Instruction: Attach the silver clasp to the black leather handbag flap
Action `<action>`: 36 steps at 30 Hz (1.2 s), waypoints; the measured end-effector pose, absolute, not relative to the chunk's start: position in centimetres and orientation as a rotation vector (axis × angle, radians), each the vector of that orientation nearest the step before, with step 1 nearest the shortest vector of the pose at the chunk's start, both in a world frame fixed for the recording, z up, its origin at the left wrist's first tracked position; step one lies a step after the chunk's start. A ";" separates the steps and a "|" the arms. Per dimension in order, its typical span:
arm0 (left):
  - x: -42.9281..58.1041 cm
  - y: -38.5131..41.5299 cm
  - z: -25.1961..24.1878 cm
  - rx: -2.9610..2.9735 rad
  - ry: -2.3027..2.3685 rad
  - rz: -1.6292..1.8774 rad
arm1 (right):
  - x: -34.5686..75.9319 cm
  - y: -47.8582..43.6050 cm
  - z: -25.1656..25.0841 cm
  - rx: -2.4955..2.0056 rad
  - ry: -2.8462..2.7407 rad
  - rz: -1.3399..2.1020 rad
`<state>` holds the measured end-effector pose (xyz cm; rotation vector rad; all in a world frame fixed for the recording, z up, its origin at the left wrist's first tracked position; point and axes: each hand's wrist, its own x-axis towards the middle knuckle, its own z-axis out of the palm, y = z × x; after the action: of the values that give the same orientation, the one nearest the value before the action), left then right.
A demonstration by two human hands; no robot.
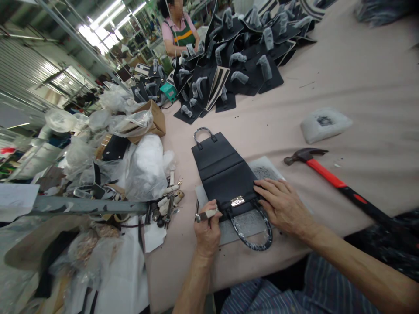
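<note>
A black handbag body [224, 163] lies unfolded over a grey, scuffed board [265, 168]. It has a wrapped handle at each end and a shiny metal clasp [237, 201] near the close end. My left hand [208, 235] is closed around a short metal punch [206, 215] with a pale wrapped shaft, at the bag's near left corner. The punch leans over, and its tip is hidden by my fingers. My right hand [283, 205] lies with outstretched fingers on the bag's right edge, beside the clasp and the near handle [252, 240].
A red and black claw hammer [330, 174] rests to the right, below a white block [325, 124] with a dark smudge. Black bag pieces [242, 65] are heaped at the back, near another person [180, 32]. Tools [168, 205] and plastic bags [147, 168] crowd the left.
</note>
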<state>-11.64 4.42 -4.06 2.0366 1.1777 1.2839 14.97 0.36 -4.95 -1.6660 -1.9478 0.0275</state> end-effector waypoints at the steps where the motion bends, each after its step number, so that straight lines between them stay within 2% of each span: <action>1: -11.6 4.1 -4.2 2.019 1.197 1.297 | 15.0 0.4 -5.0 -1.666 -1.949 0.027; 13: -11.9 3.4 -5.4 1.903 1.180 1.377 | 15.1 0.5 -5.7 -1.666 -1.997 0.034; 36: -12.2 5.1 -4.9 1.922 1.037 1.226 | 15.1 0.6 -5.5 -1.695 -2.010 0.063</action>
<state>-12.16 5.10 -4.91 1.9218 1.0367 1.2264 15.12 0.64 -5.47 -1.6954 -2.0103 0.0631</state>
